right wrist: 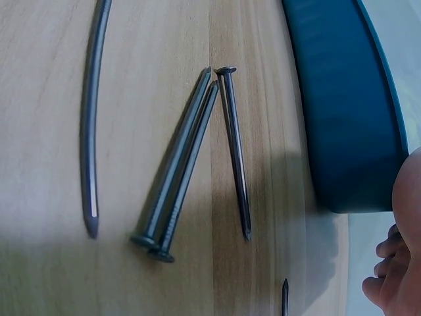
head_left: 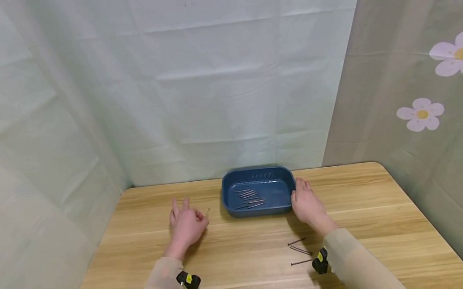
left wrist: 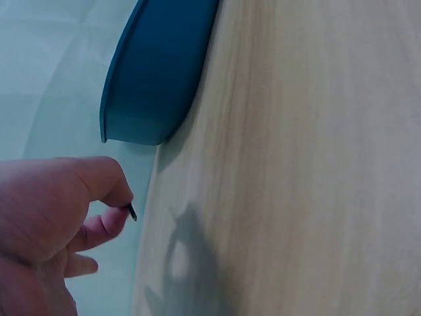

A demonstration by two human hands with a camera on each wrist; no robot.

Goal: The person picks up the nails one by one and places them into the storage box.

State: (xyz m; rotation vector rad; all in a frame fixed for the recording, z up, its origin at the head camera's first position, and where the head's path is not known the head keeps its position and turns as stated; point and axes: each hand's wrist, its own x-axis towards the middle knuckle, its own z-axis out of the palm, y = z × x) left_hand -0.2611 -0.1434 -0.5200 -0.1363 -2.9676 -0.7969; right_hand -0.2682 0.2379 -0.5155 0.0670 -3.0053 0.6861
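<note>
My left hand (head_left: 187, 224), left of the blue tray (head_left: 259, 211), pinches a nail (head_left: 208, 211) between thumb and forefinger while its other fingers spread away. In the left wrist view only a short dark end of that nail (left wrist: 133, 212) shows past the fingertips, above the hand's shadow. My right hand (head_left: 306, 201) rests against the tray's right side, fingers straight and pointing away from me, thumb by the rim. Inside the tray, several nails (head_left: 256, 201) lie on the left half of the floor.
Loose nails (head_left: 300, 250) lie on the wooden table (head_left: 244, 265) near my right forearm; the right wrist view shows a crossing pair (right wrist: 177, 178) and a nail beside them (right wrist: 235, 151). Pale cloth (head_left: 217, 94) hangs behind the table's back edge.
</note>
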